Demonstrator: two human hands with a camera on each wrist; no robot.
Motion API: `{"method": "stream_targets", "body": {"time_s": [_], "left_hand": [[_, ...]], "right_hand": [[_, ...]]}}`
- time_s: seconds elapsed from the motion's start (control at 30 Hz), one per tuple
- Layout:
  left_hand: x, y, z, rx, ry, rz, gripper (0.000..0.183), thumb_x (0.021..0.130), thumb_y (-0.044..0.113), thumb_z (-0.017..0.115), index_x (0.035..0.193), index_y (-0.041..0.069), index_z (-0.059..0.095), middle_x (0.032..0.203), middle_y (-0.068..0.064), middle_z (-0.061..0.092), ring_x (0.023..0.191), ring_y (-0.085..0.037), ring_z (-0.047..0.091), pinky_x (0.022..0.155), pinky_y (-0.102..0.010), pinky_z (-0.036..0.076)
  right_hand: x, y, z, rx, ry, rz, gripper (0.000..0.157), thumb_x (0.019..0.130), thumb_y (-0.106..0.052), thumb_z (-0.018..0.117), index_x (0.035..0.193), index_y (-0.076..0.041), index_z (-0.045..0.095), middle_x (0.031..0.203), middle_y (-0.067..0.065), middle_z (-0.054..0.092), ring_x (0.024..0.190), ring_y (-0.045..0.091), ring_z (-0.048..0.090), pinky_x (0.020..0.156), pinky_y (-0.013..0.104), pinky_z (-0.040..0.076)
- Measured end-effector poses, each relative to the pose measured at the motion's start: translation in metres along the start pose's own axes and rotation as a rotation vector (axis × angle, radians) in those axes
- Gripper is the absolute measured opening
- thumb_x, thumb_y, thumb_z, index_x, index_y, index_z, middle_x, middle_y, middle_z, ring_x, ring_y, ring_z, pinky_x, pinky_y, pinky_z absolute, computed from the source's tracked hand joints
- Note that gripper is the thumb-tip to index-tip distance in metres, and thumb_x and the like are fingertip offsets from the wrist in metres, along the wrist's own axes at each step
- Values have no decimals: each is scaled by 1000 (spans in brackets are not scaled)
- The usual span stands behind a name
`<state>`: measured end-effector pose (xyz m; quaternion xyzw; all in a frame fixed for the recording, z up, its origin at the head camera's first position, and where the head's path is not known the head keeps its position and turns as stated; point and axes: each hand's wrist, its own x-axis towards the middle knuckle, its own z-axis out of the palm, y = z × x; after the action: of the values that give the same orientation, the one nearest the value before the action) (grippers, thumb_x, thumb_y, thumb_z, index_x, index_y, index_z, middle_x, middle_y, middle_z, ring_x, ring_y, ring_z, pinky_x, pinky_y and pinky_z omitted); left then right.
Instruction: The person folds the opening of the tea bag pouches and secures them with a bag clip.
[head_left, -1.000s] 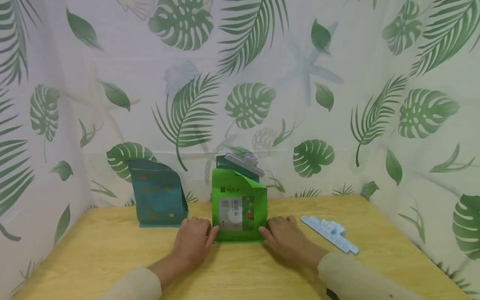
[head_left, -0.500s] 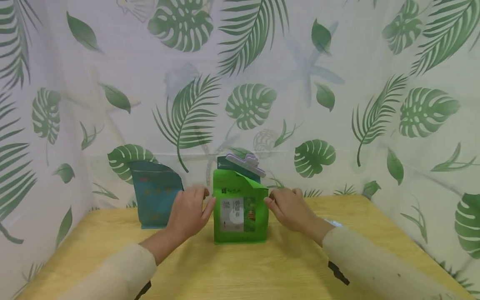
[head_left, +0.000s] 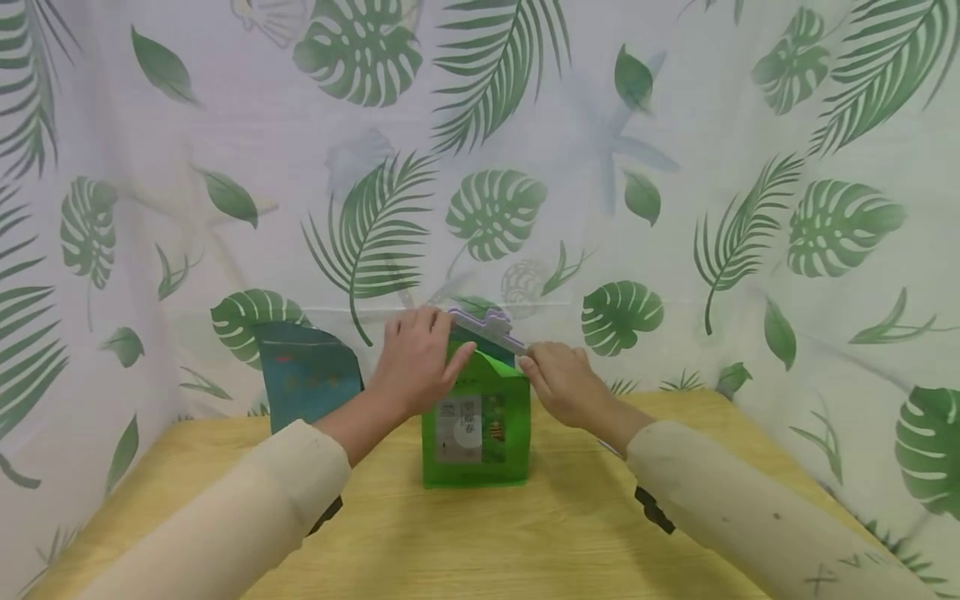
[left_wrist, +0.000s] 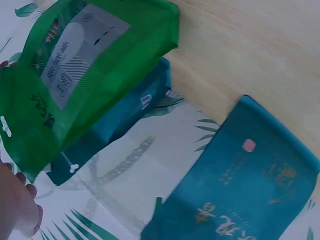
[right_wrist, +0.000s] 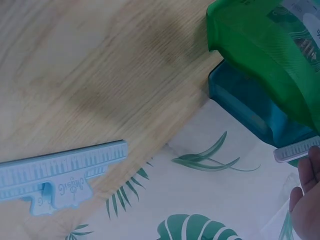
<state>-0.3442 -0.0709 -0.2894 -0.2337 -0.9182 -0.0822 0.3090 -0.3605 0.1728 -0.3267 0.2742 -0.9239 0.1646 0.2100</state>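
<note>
A bright green tea pouch [head_left: 476, 442] stands upright on the table, its top folding over at the right. My left hand [head_left: 412, 358] is at its upper left corner, thumb across the front and fingers beyond the top edge. My right hand [head_left: 566, 387] is beside its upper right corner, with fingers [right_wrist: 307, 170] near the end of a purple sealing clip [right_wrist: 295, 149]. That clip sits across the top of a teal pouch [right_wrist: 255, 107] behind the green one. Neither hand shows a plain pinch; the contact is partly hidden.
Another teal pouch [left_wrist: 250, 185] stands at the left, partly behind my left arm. A light blue sealing clip [right_wrist: 65, 172] lies on the table [head_left: 480, 542] to the right, mostly hidden by my right arm in the head view. A leaf-patterned cloth [head_left: 480, 125] hangs behind.
Both hands have risen from the lower sides of the green pouch to its upper corners. My left hand now covers its top left corner. The pouches stay in place.
</note>
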Motion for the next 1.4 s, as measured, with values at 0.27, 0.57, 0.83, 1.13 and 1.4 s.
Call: {"method": "stream_targets", "body": {"time_s": [0.27, 0.57, 0.83, 1.13, 1.4], "left_hand": [[13, 12, 0, 68, -214, 34, 47, 105, 54, 38, 113, 12, 57, 119, -8, 57, 109, -29, 52, 93, -49, 37], [11, 10, 6, 72, -282, 95, 39, 103, 50, 48, 113, 18, 66, 106, 0, 68, 92, -21, 55, 87, -45, 33], [12, 12, 12, 15, -192, 164, 24, 102, 40, 54, 95, 21, 68, 84, 5, 66, 76, -17, 49, 81, -42, 29], [14, 14, 12, 18, -172, 170, 23, 101, 40, 56, 96, 22, 70, 85, 6, 66, 77, -16, 50, 81, -42, 30], [12, 12, 12, 15, -178, 163, 22, 101, 39, 56, 94, 23, 68, 82, 7, 63, 75, -16, 47, 80, -41, 26]], "right_hand": [[1, -5, 4, -40, -30, -58, 20, 108, -23, 41, 103, -11, 56, 89, 0, 56, 89, 23, 54, 75, 42, 33], [0, -1, 12, -150, 49, -291, 14, 100, -18, 59, 97, -4, 57, 85, 5, 58, 77, 22, 55, 70, 41, 47], [2, -1, 16, -240, 116, -287, 17, 97, -22, 64, 90, -8, 58, 77, 1, 54, 69, 20, 52, 60, 37, 44], [-10, 19, 0, -165, 71, -269, 13, 99, -21, 62, 97, -8, 61, 83, 1, 61, 77, 19, 57, 70, 38, 47], [-27, 46, -14, -252, 51, -251, 12, 100, -17, 59, 94, -8, 63, 83, 2, 61, 75, 17, 57, 68, 36, 48]]}}
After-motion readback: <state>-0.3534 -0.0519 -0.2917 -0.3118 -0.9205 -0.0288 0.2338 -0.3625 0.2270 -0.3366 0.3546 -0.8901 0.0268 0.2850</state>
